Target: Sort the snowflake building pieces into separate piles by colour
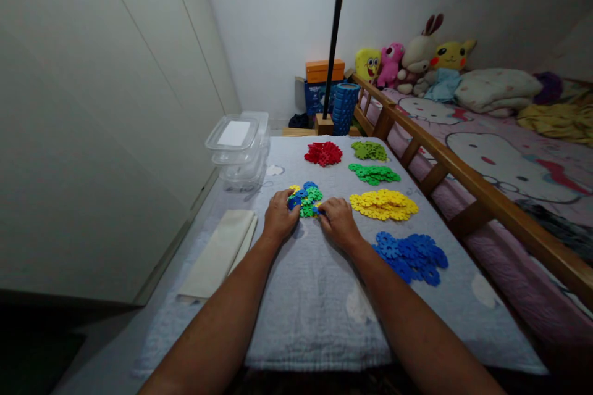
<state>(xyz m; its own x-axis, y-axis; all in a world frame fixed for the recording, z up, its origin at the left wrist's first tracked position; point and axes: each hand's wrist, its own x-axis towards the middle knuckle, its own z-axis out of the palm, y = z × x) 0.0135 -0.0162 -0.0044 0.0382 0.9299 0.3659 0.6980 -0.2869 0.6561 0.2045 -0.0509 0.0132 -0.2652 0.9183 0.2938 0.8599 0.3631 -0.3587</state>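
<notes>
A mixed heap of snowflake building discs (311, 195) in green, blue and yellow lies between my hands near the table's middle. My left hand (280, 216) rests against the heap's left side, its fingers curled around a blue disc (293, 202). On the heap's right side, my right hand (337, 217) pinches a small blue disc (317, 210) close to a yellow one. Sorted discs lie farther right: a blue pile (412, 256) beside my right forearm, a yellow pile (384, 204), a green pile (374, 173) and a light green pile (369, 150). A red pile (323, 153) sits behind the heap.
Stacked clear plastic containers (236, 148) stand at the table's back left. A folded cream cloth (217, 256) lies left of my left forearm. A bed with a wooden rail (430, 157) borders the right side, and a black pole (333, 43) rises behind the table.
</notes>
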